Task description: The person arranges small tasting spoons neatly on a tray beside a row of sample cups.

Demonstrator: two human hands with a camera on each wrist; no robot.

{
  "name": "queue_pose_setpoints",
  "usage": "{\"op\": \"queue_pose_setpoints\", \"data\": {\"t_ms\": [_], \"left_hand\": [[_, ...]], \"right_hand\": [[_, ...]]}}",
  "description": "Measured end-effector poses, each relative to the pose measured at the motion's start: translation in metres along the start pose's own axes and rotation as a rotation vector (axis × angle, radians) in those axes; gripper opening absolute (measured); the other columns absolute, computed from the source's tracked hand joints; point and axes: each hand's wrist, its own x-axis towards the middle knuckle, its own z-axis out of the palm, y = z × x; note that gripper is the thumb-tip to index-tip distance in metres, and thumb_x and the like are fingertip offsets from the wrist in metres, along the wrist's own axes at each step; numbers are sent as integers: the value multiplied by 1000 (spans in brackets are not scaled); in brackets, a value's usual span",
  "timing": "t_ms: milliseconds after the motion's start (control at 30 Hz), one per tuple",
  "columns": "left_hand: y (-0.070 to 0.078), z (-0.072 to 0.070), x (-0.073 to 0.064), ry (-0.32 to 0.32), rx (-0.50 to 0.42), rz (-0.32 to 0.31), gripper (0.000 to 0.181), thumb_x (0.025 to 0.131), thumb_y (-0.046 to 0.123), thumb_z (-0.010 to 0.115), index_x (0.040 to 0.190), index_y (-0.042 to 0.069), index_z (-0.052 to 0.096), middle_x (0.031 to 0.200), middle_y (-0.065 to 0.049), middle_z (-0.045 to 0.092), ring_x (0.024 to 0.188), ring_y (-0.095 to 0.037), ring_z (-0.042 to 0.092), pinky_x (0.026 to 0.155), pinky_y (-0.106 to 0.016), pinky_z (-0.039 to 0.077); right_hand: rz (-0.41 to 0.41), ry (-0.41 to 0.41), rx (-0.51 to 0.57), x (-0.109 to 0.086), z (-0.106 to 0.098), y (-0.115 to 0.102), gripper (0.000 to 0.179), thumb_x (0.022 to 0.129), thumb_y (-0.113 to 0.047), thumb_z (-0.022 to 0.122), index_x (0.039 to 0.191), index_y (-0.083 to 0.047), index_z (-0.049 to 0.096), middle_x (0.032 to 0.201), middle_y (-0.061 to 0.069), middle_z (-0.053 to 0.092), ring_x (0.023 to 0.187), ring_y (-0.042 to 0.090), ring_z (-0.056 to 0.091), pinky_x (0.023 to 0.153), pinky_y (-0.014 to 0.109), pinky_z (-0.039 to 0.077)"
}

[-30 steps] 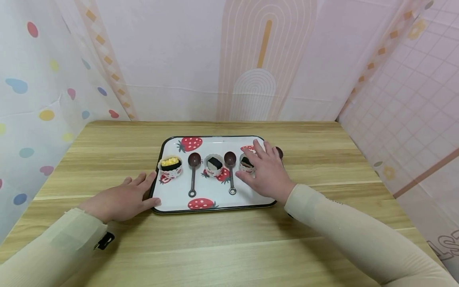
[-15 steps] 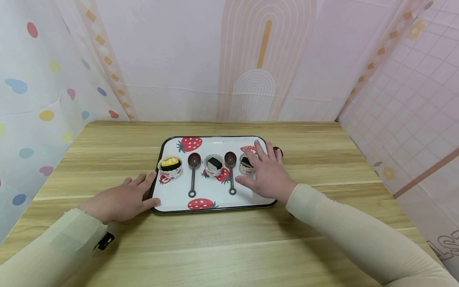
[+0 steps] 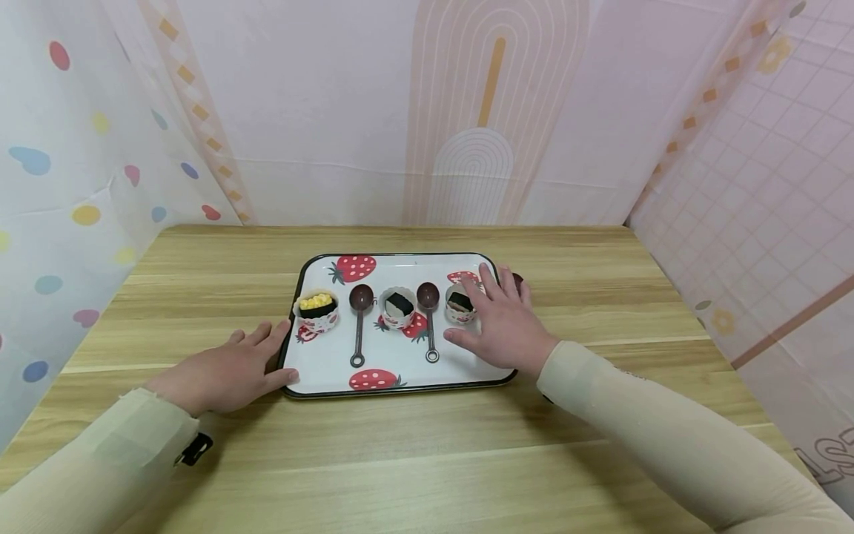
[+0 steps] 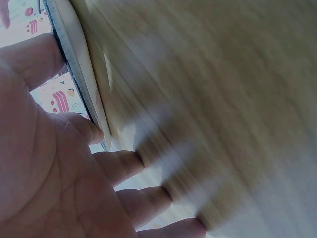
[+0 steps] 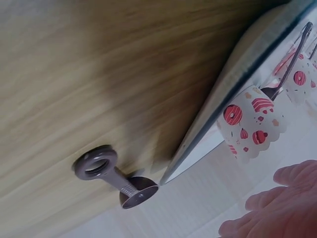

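Observation:
A white strawberry-print tray (image 3: 460, 373) with a dark rim lies on the table. My left hand (image 3: 230, 373) rests at its left side, thumb over the rim and fingers extended on the wood. Over the tray's right part my right hand (image 3: 505, 324) hovers with fingers spread, holding nothing. Below its fingers stands a paper cup (image 3: 459, 316) with a nori-wrapped rice piece. The middle cup (image 3: 399, 322) bears a similar piece; the left cup (image 3: 319, 323) holds sushi topped with yellow kernels (image 3: 316, 301). Two brown measuring spoons (image 3: 359, 326) lie between the cups.
Just off the tray's right edge, a third brown measuring spoon (image 5: 115, 177) lies on the wooden table (image 3: 400, 460), mostly hidden by my right hand in the head view. Patterned cloth (image 3: 320, 111) hangs behind the table and at both sides.
My right hand has shifted slightly to the right, uncovering more of the right cup. The left hand, tray, cups and spoons stay where they were.

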Motion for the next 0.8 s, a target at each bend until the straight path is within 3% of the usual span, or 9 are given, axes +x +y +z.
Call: {"op": "queue_pose_setpoints", "data": {"t_ms": [467, 800], "left_hand": [[0, 1, 0, 11, 2, 6, 103, 102, 72, 46, 167, -2, 16, 165, -42, 21, 142, -74, 25, 106, -80, 38], [-1, 1, 1, -5, 4, -7, 105, 100, 74, 47, 167, -1, 16, 165, -42, 21, 142, -74, 25, 105, -81, 38]], "right_hand": [[21, 28, 35, -5, -2, 19, 97, 97, -69, 59, 170, -17, 22, 178, 19, 9, 163, 51, 1, 126, 74, 8], [65, -2, 49, -11, -7, 38, 92, 101, -59, 59, 170, -12, 20, 177, 23, 9, 161, 54, 4, 126, 74, 9]]}}
